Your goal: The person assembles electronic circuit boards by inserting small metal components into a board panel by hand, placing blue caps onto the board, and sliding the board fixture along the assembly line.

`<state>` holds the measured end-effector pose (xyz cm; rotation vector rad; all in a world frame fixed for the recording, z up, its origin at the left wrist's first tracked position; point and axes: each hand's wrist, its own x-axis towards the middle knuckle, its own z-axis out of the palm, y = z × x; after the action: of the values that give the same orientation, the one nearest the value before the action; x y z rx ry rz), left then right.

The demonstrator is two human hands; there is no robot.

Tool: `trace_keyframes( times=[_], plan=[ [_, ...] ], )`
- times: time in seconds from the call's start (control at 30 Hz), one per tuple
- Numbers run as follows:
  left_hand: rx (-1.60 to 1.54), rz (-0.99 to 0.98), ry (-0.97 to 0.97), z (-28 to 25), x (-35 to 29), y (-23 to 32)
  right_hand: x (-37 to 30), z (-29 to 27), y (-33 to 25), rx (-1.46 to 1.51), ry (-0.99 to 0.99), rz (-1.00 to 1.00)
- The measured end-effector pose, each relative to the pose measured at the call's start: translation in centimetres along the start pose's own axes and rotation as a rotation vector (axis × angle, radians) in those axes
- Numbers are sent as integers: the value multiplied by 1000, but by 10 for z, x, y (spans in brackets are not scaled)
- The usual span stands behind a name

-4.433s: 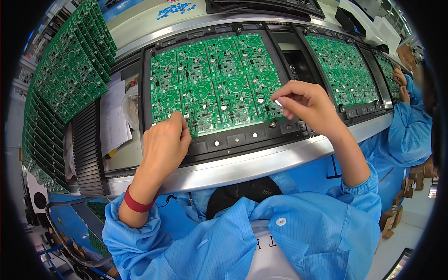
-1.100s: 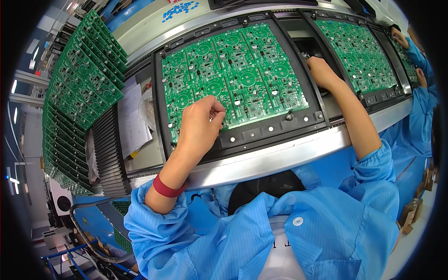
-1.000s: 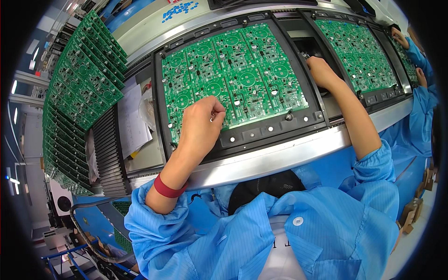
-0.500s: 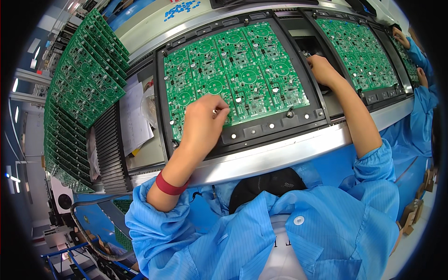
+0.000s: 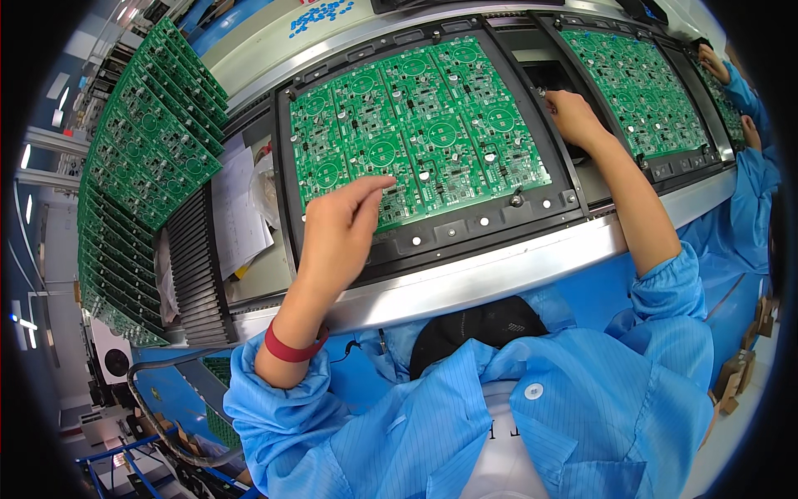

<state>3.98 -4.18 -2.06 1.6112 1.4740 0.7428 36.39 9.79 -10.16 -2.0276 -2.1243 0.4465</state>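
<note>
A green circuit board panel (image 5: 432,133) lies in a black frame (image 5: 450,233) in front of me. My left hand (image 5: 337,229), with a red band at its wrist, hovers over the panel's near left part. Its index finger reaches out and the thumb stands apart, with no part visible between them. To the right, my right hand (image 5: 573,121) is at a dark bin (image 5: 544,76) between two frames. Its fingers are bent together at the tips, beside a small silvery part (image 5: 542,93); whether they grip it is unclear.
Several green panels (image 5: 150,125) stand in a black slotted rack (image 5: 198,266) at left, beside papers (image 5: 237,208). Another framed panel (image 5: 636,91) sits on the right. A co-worker's hands (image 5: 713,65) are at the far right. A metal rail (image 5: 490,270) runs along the near edge.
My left hand has drawn back a little to the left, its thumb and index finger parting; the small part they pinched no longer shows between them. My right hand has shifted slightly at the bin.
</note>
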Motion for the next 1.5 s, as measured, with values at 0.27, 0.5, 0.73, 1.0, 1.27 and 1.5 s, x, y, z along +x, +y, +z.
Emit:
trace_keyframes(
  times=[0.27, 0.5, 0.73, 1.0, 1.27, 1.5],
  plan=[
    [693, 440, 95, 12, -14, -3, 1, 2, 4, 39, 84, -105],
    [654, 416, 75, 13, -13, -3, -1, 1, 1, 71, 86, -76],
    [635, 386, 70, 12, -12, -2, -2, -2, -1, 100, 92, -74],
    [642, 382, 75, 14, -12, 0, -5, -4, -5, 179, 108, -71],
    [-290, -9, 44, -10, -2, -1, -12, -12, -16, 222, 143, -78],
    [-622, -124, 0, -17, 12, 3, -6, -10, -2, 260, 102, -88]
  ],
)
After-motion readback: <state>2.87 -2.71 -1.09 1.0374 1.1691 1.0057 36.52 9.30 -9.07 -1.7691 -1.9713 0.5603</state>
